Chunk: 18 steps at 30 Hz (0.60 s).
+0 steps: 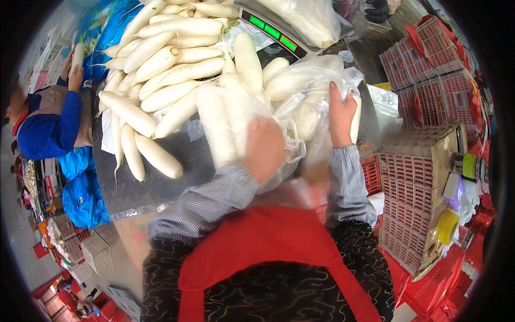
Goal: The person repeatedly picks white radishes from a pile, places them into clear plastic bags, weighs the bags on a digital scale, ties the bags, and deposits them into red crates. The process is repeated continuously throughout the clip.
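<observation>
My left hand [264, 144] is closed on a clear plastic bag [280, 165] at the middle, with long white radishes [214, 126] under the thin plastic beside it. My right hand [341, 115], its thumb raised, grips another clear bag [308, 91] with white radishes inside, at the right edge of the pile [179, 70]. Loose radishes lie across the dark tabletop [123, 196] to the left and above both hands. A scale [263, 27] with green displays holds a bagged load of radishes behind them.
At left a co-worker [51, 121] in blue sleeves holds a radish near blue plastic bags [83, 196]. Stacked plastic crates [426, 75] stand at right, with another crate [407, 198] carrying tape rolls [448, 225] closer in. A dark glove or hand [377, 11] shows at top right.
</observation>
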Available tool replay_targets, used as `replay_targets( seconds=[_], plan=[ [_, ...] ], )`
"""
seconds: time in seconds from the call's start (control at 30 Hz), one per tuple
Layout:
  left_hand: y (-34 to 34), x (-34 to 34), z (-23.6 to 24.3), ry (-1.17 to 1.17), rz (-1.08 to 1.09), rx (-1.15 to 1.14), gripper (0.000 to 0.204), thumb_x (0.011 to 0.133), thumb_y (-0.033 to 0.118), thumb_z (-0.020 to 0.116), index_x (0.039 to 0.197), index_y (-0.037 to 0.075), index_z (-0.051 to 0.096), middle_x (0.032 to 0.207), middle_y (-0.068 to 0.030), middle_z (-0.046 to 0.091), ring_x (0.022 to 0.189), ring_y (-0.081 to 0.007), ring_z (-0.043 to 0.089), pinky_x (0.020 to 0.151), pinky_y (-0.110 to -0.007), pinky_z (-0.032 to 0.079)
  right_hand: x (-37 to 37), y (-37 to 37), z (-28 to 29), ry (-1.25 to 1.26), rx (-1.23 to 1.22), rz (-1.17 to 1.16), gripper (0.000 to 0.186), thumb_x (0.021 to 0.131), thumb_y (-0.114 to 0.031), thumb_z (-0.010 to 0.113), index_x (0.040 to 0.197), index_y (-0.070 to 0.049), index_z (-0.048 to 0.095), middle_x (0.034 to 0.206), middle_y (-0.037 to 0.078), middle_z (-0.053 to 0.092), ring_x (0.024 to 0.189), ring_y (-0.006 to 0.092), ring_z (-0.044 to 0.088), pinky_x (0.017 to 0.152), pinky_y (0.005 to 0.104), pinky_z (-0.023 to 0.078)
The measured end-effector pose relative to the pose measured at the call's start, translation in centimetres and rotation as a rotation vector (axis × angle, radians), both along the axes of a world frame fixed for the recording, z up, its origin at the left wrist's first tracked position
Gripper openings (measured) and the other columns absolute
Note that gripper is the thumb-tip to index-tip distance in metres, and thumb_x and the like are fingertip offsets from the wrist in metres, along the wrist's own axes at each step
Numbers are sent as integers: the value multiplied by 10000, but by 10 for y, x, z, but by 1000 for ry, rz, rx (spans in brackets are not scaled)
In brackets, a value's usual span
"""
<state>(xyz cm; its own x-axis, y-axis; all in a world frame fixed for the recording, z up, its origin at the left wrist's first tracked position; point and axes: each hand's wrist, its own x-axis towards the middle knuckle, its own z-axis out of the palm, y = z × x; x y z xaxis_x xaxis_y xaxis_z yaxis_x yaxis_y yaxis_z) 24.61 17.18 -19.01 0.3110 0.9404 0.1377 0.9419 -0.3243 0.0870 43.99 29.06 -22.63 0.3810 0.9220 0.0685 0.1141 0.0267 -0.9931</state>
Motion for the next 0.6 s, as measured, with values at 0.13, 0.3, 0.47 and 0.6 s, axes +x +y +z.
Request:
replay_targets(
  seconds=[0.13, 0.3, 0.47, 0.6],
  plan=[
    [9, -20, -9, 19, 24, -52, 283, 690, 290, 750, 765, 29, 672, 727, -132, 617, 726, -304, 597, 747, -394, 408, 1, -11, 32, 313, -4, 44, 206, 848, -51, 683, 1017, 65, 668, 969, 74, 702, 821, 137, 625, 741, 278, 486],
    [-21, -67, 10, -627, 321, -14, 115, 663, 103, 702, 688, 3, 650, 668, -171, 653, 613, -360, 632, 581, -424, 482, 4, -48, 71, 259, -27, 140, 232, 817, 29, 614, 1042, 60, 663, 956, 62, 701, 825, 130, 637, 732, 283, 496],
    [-102, -112, 50, -1177, 370, 89, 154, 752, 6, 677, 894, -35, 721, 687, -68, 686, 612, -90, 604, 551, -289, 496, -10, -104, 125, 3, 60, 167, 327, 809, -12, 654, 1131, 38, 623, 1021, 90, 669, 904, 171, 625, 800, 316, 495],
    [-197, -146, 73, -1233, 668, 329, 166, 742, -11, 662, 894, -39, 723, 706, -38, 688, 620, -61, 584, 541, -261, 480, -40, -129, 158, -232, 450, 563, 372, 874, -151, 638, 1170, 67, 582, 1184, 175, 612, 1073, 273, 611, 960, 390, 490]
  ],
)
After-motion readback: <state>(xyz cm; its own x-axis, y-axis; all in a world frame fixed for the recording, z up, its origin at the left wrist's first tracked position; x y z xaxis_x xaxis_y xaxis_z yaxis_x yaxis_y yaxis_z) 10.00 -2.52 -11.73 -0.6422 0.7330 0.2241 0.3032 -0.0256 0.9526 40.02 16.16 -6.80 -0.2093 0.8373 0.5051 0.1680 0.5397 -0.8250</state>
